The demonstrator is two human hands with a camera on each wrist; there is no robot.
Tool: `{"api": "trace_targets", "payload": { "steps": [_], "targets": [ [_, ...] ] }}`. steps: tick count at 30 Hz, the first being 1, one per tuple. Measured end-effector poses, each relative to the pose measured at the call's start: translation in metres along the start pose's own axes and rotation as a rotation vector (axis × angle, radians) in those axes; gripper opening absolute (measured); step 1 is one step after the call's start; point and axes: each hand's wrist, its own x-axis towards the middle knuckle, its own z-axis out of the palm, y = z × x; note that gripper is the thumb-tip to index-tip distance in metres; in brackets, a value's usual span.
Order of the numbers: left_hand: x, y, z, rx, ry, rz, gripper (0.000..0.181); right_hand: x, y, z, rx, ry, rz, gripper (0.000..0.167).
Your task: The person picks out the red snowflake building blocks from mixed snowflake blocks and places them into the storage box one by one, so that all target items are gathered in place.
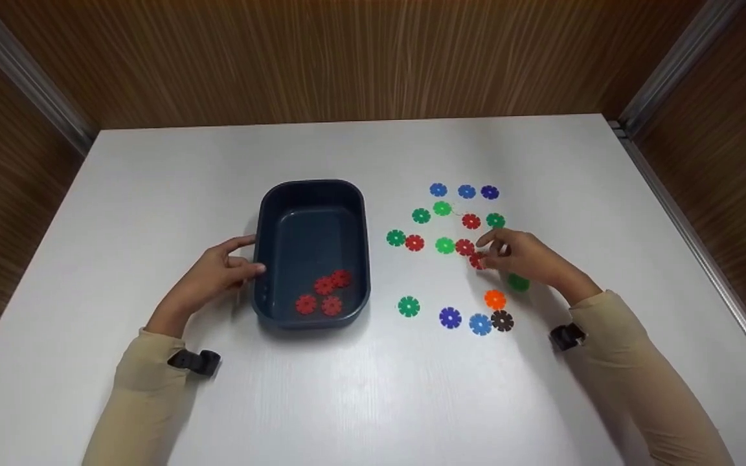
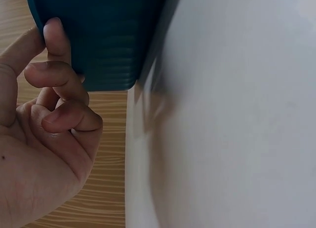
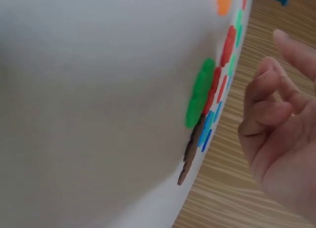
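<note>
My left hand [image 1: 212, 275] pinches the left rim of a dark blue plastic basin [image 1: 311, 323], thumb on the rim and a finger against the outer wall. The left wrist view shows that hand [image 2: 54, 119] at the basin's side [image 2: 103, 50]. Inside lie several red snowflake discs [image 1: 324, 285]. My right hand [image 1: 520, 259] hovers over the scattered discs, thumb and forefinger apart, right above a red disc [image 1: 476, 260]. Another red disc [image 1: 464, 247] lies just left of it. In the right wrist view nothing shows between the fingers of this hand [image 3: 281, 119].
More notched discs lie right of the basin: blue [image 1: 438, 189], green [image 1: 408, 306], orange [image 1: 495, 299] and dark brown [image 1: 502, 321]. A green disc [image 1: 519, 283] is partly under the right hand. Wood-grain panels [image 1: 347, 58] border the white table [image 1: 321, 401].
</note>
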Motion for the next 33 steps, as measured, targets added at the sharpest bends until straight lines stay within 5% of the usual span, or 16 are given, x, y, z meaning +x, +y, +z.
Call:
{"api": "trace_targets", "payload": {
  "steps": [12, 33],
  "targets": [
    [-0.002, 0.000, 0.002, -0.003, 0.000, 0.022, 0.069, 0.005, 0.000, 0.006, -0.226, -0.029, 0.060, 0.033],
    [-0.001, -0.002, 0.001, 0.004, 0.023, 0.023, 0.071, 0.006, -0.006, 0.011, -0.263, -0.007, -0.010, 0.030]
  ]
}}
